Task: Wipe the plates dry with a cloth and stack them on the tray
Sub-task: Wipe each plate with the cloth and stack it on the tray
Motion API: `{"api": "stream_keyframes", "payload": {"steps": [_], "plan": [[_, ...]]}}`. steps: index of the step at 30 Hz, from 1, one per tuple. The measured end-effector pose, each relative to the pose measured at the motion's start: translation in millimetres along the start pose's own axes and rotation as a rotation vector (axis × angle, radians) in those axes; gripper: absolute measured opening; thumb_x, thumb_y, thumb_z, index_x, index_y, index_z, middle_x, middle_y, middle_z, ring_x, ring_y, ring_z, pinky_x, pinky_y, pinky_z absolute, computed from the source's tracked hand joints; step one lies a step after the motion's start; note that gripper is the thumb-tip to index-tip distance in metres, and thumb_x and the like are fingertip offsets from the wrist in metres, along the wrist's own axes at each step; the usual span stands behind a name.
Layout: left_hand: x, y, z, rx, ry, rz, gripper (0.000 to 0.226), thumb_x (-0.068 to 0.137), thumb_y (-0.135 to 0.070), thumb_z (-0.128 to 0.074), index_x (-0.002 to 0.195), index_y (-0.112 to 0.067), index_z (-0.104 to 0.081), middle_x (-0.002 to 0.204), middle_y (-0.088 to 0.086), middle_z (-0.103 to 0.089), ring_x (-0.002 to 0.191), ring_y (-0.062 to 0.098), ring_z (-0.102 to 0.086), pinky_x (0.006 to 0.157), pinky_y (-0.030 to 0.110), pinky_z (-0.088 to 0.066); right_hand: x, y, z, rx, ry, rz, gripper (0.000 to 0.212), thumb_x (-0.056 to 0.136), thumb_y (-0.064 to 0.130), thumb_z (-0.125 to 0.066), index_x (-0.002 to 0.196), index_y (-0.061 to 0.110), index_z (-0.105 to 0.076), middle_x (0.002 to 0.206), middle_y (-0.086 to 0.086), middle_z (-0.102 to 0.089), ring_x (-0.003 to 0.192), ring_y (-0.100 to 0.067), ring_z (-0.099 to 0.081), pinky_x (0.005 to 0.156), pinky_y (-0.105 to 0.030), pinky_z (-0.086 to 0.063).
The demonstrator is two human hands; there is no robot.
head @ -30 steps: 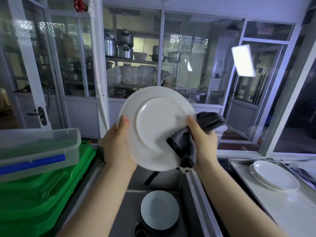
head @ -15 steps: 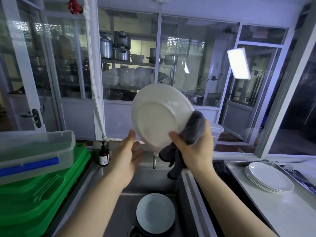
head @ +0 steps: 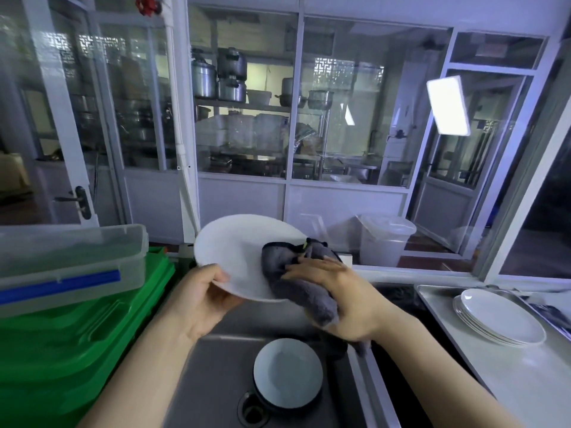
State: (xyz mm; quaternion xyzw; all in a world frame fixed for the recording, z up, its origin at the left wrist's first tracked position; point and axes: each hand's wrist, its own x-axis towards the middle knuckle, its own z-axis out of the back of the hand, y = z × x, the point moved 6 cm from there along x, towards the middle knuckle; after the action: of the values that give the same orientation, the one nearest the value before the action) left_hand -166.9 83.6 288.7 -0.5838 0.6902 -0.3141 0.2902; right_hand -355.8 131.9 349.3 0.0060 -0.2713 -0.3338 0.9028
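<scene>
Plates are seen in three places, and the scene is set out from left to right. At the far left, a clear lidded container (head: 71,261) with a blue clip is stacked on green plastic crates (head: 83,338). Just right of these, the left hand (head: 197,301) is raised over the steel sink (head: 216,381); the near rim of a white plate (head: 234,254) is pinched by it, with the thumb laid on the upper face and the other fingers curled beneath. The plate is held nearly level, tilted slightly toward the camera, above the sink and apart from the stack. On the right part of the plate's face a grey cloth (head: 296,282) is pressed by the right hand (head: 343,301); the fingers are laid almost straight across the top of the cloth, while the lower end of the cloth is bunched under the palm and hangs past the plate's edge. Whether the thumb is curled round the cloth cannot be told. Below, in the sink basin, another plate (head: 289,373) is seen lying flat beside the drain (head: 251,410). At the far right, a stack of white plates (head: 500,316) is set on a metal tray (head: 438,298) on the counter. Behind the glass partition, metal pots (head: 217,77) are ranged on shelves.
</scene>
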Motion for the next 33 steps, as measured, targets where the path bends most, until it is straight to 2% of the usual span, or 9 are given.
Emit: {"api": "stream_keyframes", "payload": {"steps": [5, 9, 12, 15, 21, 23, 25, 29, 33], "plan": [[-9.6, 11.4, 4.1, 0.198, 0.031, -0.050, 0.042, 0.058, 0.006, -0.051, 0.094, -0.008, -0.066, 0.080, 0.009, -0.075, 0.071, 0.021, -0.072, 0.051, 0.034, -0.057, -3.4, -40.3, -20.3, 0.079, 0.024, -0.286, 0.063, 0.084, 0.014, -0.063, 0.137, 0.041, -0.042, 0.150, 0.017, -0.030, 0.144, -0.003, -0.015, 0.120, -0.039, -0.012], [-21.5, 29.3, -3.4, 0.388, 0.060, 0.011, 0.045, 0.054, 0.002, -0.053, 0.097, -0.007, -0.065, 0.089, 0.014, -0.074, 0.079, 0.023, -0.071, 0.057, 0.035, -0.057, 13.4, -46.8, -29.1, 0.060, -0.022, -0.430, 0.063, 0.093, 0.034, -0.058, 0.147, 0.041, -0.027, 0.161, 0.009, -0.010, 0.148, -0.012, 0.003, 0.120, -0.047, -0.004], [-26.3, 40.9, -5.0, 0.450, 0.018, 0.083, 0.069, 0.052, 0.000, -0.055, 0.120, 0.010, -0.049, 0.116, 0.030, -0.060, 0.100, 0.037, -0.060, 0.076, 0.041, -0.049, 30.2, -20.8, -44.6, 0.140, -0.075, -0.355, 0.068, 0.092, 0.049, -0.048, 0.150, 0.043, -0.013, 0.161, 0.008, 0.002, 0.147, -0.012, 0.013, 0.119, -0.047, 0.004], [-33.9, 41.9, -2.2, 0.491, -0.008, 0.073, 0.059, 0.050, 0.002, -0.053, 0.108, 0.012, -0.051, 0.102, 0.027, -0.057, 0.095, 0.033, -0.056, 0.076, 0.040, -0.046, 38.8, 10.2, -61.7, 0.157, -0.106, -0.172, 0.072, 0.087, 0.053, -0.044, 0.147, 0.050, -0.005, 0.161, 0.012, 0.008, 0.147, -0.012, 0.017, 0.117, -0.045, 0.009], [-42.4, 34.2, 20.9, 0.555, -0.020, 0.082, 0.079, 0.042, -0.009, -0.067, 0.119, 0.004, -0.052, 0.122, 0.028, -0.059, 0.119, 0.041, -0.054, 0.107, 0.053, -0.039, 34.8, -19.3, -59.1, -0.109, -0.302, -0.381, 0.074, 0.087, 0.060, -0.045, 0.142, 0.058, 0.004, 0.161, 0.012, 0.009, 0.148, -0.015, 0.012, 0.113, -0.058, 0.008], [-42.8, 30.8, 22.8, 0.594, 0.001, 0.065, 0.067, 0.040, -0.012, -0.069, 0.106, -0.004, -0.063, 0.113, 0.020, -0.066, 0.110, 0.035, -0.058, 0.103, 0.049, -0.042, 26.0, -42.0, -51.5, -0.047, -0.375, -0.568, 0.073, 0.083, 0.068, -0.040, 0.143, 0.060, 0.001, 0.161, 0.002, -0.009, 0.148, -0.021, -0.007, 0.115, -0.053, -0.010], [-44.4, 28.6, 19.5, 0.568, 0.033, 0.038, 0.039, 0.050, -0.004, -0.063, 0.087, -0.015, -0.071, 0.094, 0.011, -0.071, 0.097, 0.030, -0.060, 0.094, 0.044, -0.044, 14.1, -61.4, -50.7, 0.137, -0.437, -0.668, 0.071, 0.083, 0.067, -0.043, 0.146, 0.055, -0.011, 0.148, -0.002, -0.037, 0.132, -0.017, -0.036, 0.099, -0.035, -0.034], [-42.5, 35.7, 20.1, 0.464, -0.005, 0.010, 0.036, 0.052, 0.000, -0.057, 0.083, -0.014, -0.068, 0.085, 0.009, -0.071, 0.091, 0.029, -0.062, 0.089, 0.044, -0.045, -8.8, -76.1, -54.6, 0.317, -0.528, -0.691, 0.051, 0.088, 0.051, -0.051, 0.137, 0.038, -0.043, 0.099, 0.044, -0.056, 0.092, 0.012, -0.047, 0.073, 0.000, -0.032], [-40.7, 62.8, 24.2, 0.441, 0.013, 0.055, 0.041, 0.054, 0.001, -0.056, 0.090, -0.014, -0.067, 0.085, 0.005, -0.074, 0.084, 0.021, -0.069, 0.081, 0.038, -0.049, -38.6, -89.9, -55.4, 0.310, -0.548, -0.830, 0.052, 0.079, 0.058, -0.046, 0.117, 0.027, -0.062, 0.077, 0.026, -0.056, 0.079, 0.006, -0.047, 0.060, -0.008, -0.031]]}}
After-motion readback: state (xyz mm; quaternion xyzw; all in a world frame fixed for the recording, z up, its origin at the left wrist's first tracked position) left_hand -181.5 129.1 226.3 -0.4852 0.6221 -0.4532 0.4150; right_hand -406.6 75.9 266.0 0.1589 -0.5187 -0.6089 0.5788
